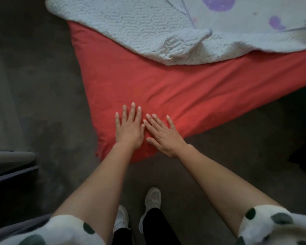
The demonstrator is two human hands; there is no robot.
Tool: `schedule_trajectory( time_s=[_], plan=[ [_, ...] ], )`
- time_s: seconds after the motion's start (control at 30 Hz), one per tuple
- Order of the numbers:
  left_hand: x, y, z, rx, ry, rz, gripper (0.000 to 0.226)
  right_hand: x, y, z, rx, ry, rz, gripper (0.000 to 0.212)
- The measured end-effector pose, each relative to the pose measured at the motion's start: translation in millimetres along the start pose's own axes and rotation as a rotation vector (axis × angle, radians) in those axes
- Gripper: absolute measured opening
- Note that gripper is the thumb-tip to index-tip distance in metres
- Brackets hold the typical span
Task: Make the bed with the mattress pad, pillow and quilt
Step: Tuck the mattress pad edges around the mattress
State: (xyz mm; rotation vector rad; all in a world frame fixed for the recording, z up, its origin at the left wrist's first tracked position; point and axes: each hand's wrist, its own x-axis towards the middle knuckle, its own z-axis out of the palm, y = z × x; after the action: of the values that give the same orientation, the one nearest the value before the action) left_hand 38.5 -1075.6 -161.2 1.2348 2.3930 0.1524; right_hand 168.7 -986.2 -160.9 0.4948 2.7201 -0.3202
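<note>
Red pad (184,89): I see its corner jutting toward me over the grey floor (42,103), with the white quilt (140,29) lying across its far part. Left hand (129,126) and right hand (162,135): both flat on the pad's near corner, side by side, fingers straight and spread, gripping nothing.

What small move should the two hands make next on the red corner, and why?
Probably slide both flat hands outward to smooth the red mattress pad: the left hand and right hand rest open, side by side, on its corner, and the white quilt lies bunched above.
</note>
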Motion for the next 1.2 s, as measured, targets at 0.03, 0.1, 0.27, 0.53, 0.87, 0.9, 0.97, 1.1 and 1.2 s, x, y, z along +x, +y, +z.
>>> schedule_trajectory(
  time_s=[0.03,0.1,0.27,0.53,0.87,0.9,0.97,1.1,1.2],
  plan=[
    [-2.6,11.0,-1.8,0.010,-0.014,0.052,0.062,-8.3,7.6,-6.4,0.028,0.014,0.039,0.078],
    [-5.7,38.5,-2.7,-0.021,-0.036,0.114,0.062,-27.9,29.9,-16.5,0.126,0.081,0.199,0.070],
    [0.4,128.5,0.3,-0.139,-0.052,0.196,0.060,-71.4,123.8,-35.6,0.510,0.306,0.725,0.052],
    [80.1,283.3,21.6,-0.142,-0.092,0.318,0.067,-85.5,305.7,-50.1,0.969,0.490,1.169,0.052],
    [165.1,393.8,74.1,0.007,-0.012,0.301,0.049,-61.8,494.4,-49.3,1.186,0.719,1.683,0.057],
    [169.1,397.2,75.3,0.027,0.022,0.297,0.042,-60.6,504.2,-46.6,1.244,0.746,1.707,0.057],
    [177.1,403.7,75.1,0.059,0.055,0.292,0.036,-58.7,517.9,-41.1,1.331,0.773,1.762,0.058],
    [183.1,416.7,73.5,0.145,0.040,0.310,0.058,-52.9,528.9,-42.0,1.313,0.842,1.830,0.059],
    [182.9,429.2,74.1,0.184,0.006,0.307,0.072,-53.9,529.7,-44.1,1.272,1.085,1.760,0.058]
  ],
)
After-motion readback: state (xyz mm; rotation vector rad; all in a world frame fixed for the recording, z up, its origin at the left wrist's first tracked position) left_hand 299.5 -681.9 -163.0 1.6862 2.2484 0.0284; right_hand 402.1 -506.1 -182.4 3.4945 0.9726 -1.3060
